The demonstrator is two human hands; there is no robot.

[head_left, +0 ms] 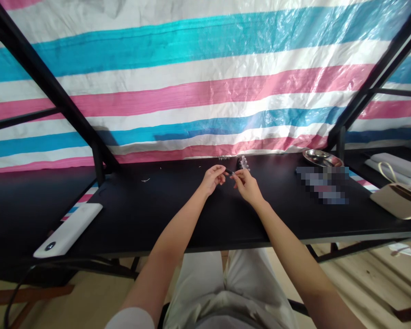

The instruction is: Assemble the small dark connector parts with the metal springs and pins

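Observation:
My left hand (213,179) and my right hand (247,185) meet over the back middle of the black table. Between their fingertips is a small, thin, dark stick-like piece (229,172), one end in each pinch. Its exact kind is too small to make out. Both hands are closed on it. Just behind my right hand lies a little cluster of pale grey-purple pieces (244,162), with dark pieces at its left side. A row of tiny thin pieces (223,158) lies near the table's back edge.
The black table (130,228) carries a white oblong device (70,230) at left and small white scraps (145,180). A shiny metal dish (323,158) and a blurred-out item (324,186) are at right, beside a beige case (399,201). Striped sheeting (192,96) hangs behind.

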